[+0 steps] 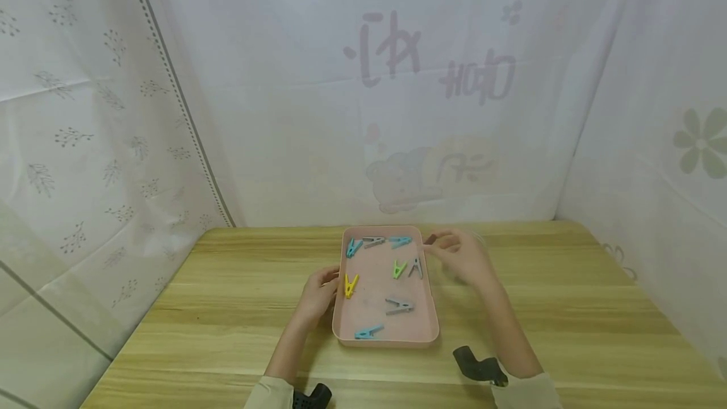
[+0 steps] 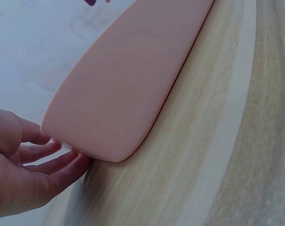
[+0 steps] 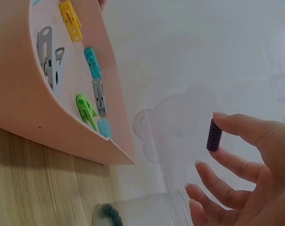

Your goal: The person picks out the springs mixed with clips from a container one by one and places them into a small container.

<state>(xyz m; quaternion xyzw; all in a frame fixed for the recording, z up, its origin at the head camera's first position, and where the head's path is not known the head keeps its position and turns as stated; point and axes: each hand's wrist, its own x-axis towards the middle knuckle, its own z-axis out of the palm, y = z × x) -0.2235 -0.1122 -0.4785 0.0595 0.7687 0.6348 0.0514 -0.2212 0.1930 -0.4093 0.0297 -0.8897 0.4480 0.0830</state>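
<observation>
A pink rectangular tray [image 1: 377,327] lies on the table, holding several clothespins, among them a yellow one [image 1: 350,286], a green one [image 1: 399,269] and a grey one [image 1: 400,306]. Against the tray's left wall is my left hand [image 1: 319,295]; its bent fingers hold the edge in the left wrist view, partly hidden behind the wall [image 2: 109,94]. Beyond the right rim, my right hand [image 1: 462,257] pinches a small dark purple ribbed cylinder [image 3: 214,135] between thumb and forefinger. The other fingers are loosely bent. What the cylinder is cannot be told.
A clear jar [image 3: 147,210] lies near my right hand, with dark bits [image 3: 107,214] inside. Behind the wooden table [image 1: 250,283] hangs a pale printed curtain [image 1: 318,112]. Black wrist mounts [image 1: 479,368] sit on both forearms.
</observation>
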